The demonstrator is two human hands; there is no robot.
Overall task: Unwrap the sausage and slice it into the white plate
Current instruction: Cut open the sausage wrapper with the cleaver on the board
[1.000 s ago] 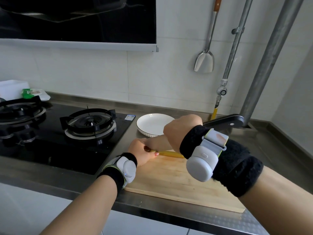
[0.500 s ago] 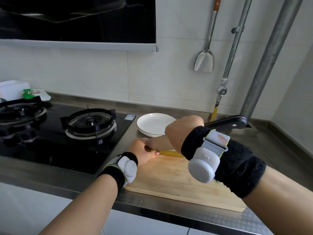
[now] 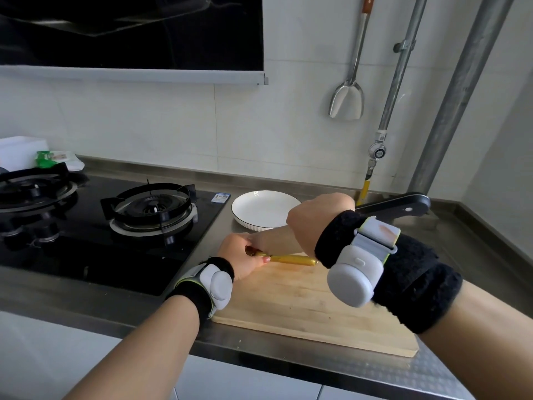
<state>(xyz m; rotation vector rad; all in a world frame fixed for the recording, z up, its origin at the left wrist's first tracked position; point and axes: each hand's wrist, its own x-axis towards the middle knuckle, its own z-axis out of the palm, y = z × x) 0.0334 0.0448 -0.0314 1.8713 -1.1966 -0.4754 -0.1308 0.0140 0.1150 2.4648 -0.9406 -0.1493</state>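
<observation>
The sausage (image 3: 291, 258) is seen lying across the far part of the wooden cutting board (image 3: 302, 307), in its yellow wrapper, with a dark crimped end toward the left. That left end is pinched by the left hand (image 3: 239, 255), thumb on the near side and fingers curled over the far side, which rests on the board's left corner. A knife (image 3: 399, 204) is gripped by the right hand (image 3: 317, 223), fingers wrapped fully round the black handle, which sticks out to the right behind the fist. The hand is held just above the sausage's right part. The blade is pointed left toward the other hand and is mostly hidden, so contact with the sausage cannot be told. The white plate (image 3: 259, 206) is set on the steel counter (image 3: 57, 301) just beyond the board, nothing in it, partly covered at its right by the fist. A black band with a white wrist device (image 3: 354, 272) is worn on each wrist. To the left a black gas hob (image 3: 86, 255) is fitted, one burner (image 3: 150, 209) near the plate. A green packet (image 3: 52, 155) is lying at the far left. On the tiled wall a metal spatula (image 3: 346, 102) is hung beside a pipe (image 3: 461, 96), and a dark range hood (image 3: 129, 30) is mounted above the hob.
</observation>
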